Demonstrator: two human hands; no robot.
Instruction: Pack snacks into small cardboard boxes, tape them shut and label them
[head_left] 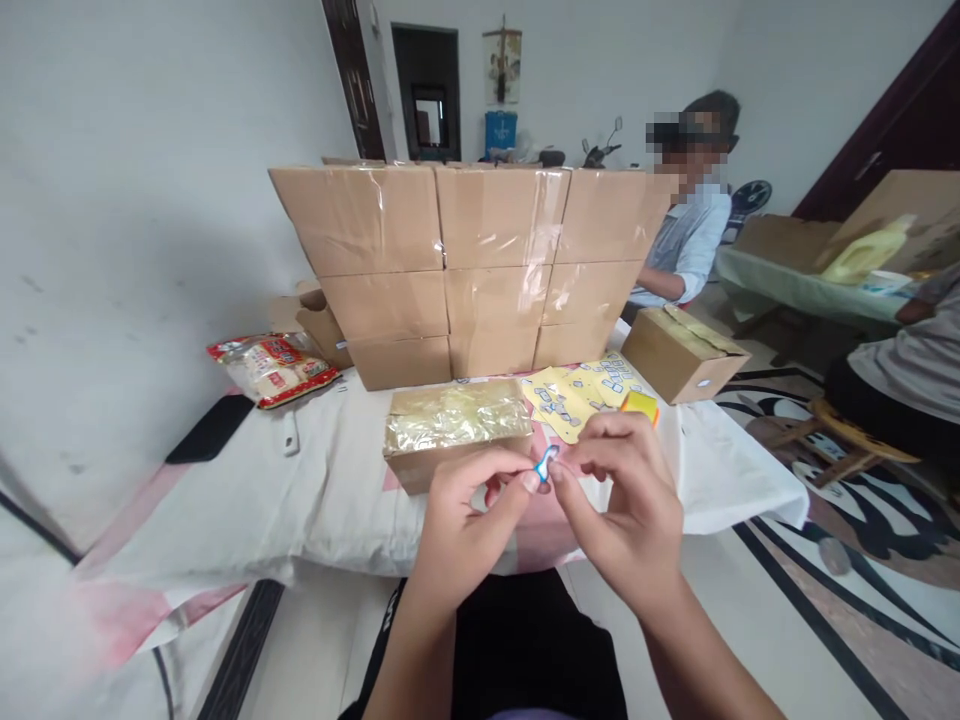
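Held up over the table's front edge is a small blue-and-white piece [546, 464], too small for me to name its kind. My left hand [480, 510] pinches its left end between thumb and forefinger. From the other side, the thumb and forefinger of my right hand [626, 490] close on its right end. Just behind my left hand stands a cardboard box [457, 420] with shiny tape across its top. Yellow sheets [559, 400] printed with small blue-grey shapes lie beyond my hands. A small yellow-and-orange object [640, 404] shows partly behind my right fingers.
A wall of stacked, taped cardboard boxes [480, 270] rises at the table's back. Another box [684, 352] stands right. To the left lie a red-and-clear food bag [277, 368] and a black flat object [211, 428]. A person [694, 230] sits behind the boxes; another is at far right.
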